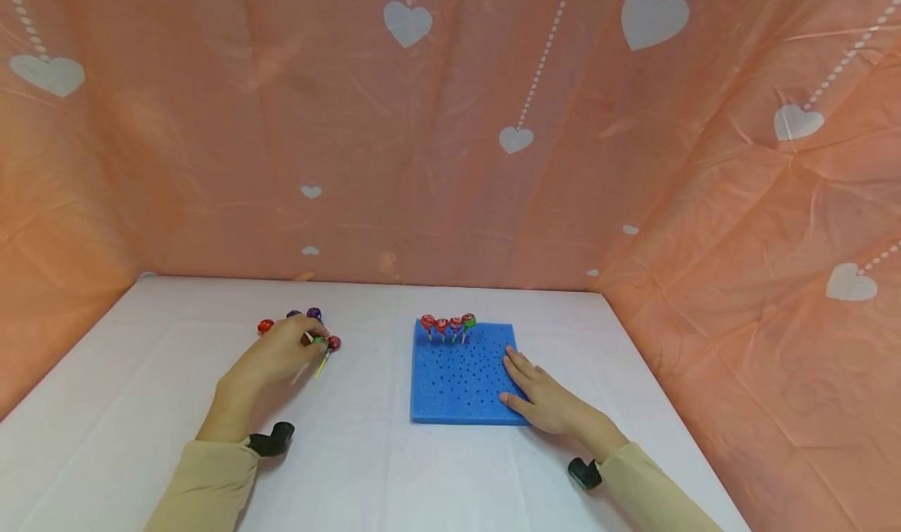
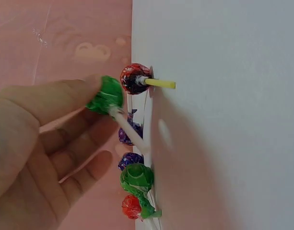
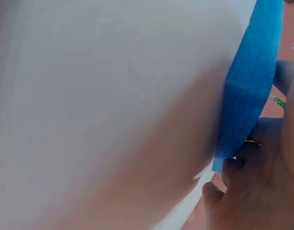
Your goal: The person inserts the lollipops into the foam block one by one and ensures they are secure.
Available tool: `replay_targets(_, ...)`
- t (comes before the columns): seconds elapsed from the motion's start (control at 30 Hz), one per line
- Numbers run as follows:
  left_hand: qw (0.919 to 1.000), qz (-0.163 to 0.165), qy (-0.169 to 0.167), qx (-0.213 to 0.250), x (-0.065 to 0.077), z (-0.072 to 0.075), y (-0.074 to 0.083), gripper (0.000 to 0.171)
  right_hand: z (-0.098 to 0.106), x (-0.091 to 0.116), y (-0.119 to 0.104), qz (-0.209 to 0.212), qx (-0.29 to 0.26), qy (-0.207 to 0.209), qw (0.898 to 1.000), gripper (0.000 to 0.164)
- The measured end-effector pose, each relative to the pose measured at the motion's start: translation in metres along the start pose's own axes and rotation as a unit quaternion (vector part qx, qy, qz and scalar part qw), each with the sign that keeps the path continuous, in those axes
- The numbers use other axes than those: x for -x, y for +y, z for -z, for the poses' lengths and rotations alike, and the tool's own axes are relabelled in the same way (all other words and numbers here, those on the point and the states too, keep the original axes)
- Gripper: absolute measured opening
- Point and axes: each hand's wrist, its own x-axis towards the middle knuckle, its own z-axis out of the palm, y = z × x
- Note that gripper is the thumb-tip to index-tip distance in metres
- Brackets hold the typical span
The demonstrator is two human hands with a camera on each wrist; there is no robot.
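My left hand (image 1: 285, 348) pinches a green-wrapped lollipop (image 2: 108, 96) between thumb and fingers, its white stick pointing down toward the table. Close beside it lies a dark red lollipop (image 1: 334, 343) with a yellow stick. Purple lollipops (image 1: 314, 313), an orange-red one (image 1: 265, 326) and another green one (image 2: 137, 177) lie around this hand. My right hand (image 1: 549, 403) rests with extended fingers on the right edge of a blue foam board (image 1: 450, 399) dotted with small holes. Several lollipops, red ones (image 1: 427, 322) and a red-and-green one (image 1: 468, 321), stand upright along the board's back left.
A white-covered table (image 1: 338, 469) carries everything. Orange sheeting (image 1: 450, 203) with white hearts hangs behind it and at both sides. Black wrist mounts (image 1: 273, 440) sit at both sleeves, close to the tabletop.
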Motion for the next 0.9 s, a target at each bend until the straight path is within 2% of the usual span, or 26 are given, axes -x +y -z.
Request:
replay_targets(0.23, 0.9982, -0.031, 0.046, 0.020, -0.003, -0.003, 0.006, 0.021, 0.000, 0.001, 0.001, -0.002, 0.002, -0.001, 1.000, 0.076)
replay_targets(0.43, 0.9913, -0.076, 0.102, 0.037, -0.008, -0.008, 0.012, 0.018, 0.000, -0.001, 0.002, 0.002, 0.002, -0.002, 1.000, 0.076)
replay_targets(0.6, 0.9780, -0.127, 0.157, 0.054, -0.014, -0.012, 0.020, 0.018, 0.000, -0.001, 0.002, 0.004, 0.005, -0.002, 1.000, 0.076)
replay_targets(0.83, 0.9581, -0.156, 0.226, 0.079, -0.021, -0.017, 0.031, 0.020, 0.000, -0.001, 0.002, 0.004, 0.004, 0.000, 1.000, 0.075)
replay_targets(0.9, 0.9500, -0.171, 0.245, 0.090, -0.024, -0.020, 0.034, 0.022, 0.000, -0.001, 0.002, 0.004, 0.004, 0.000, 1.000, 0.075)
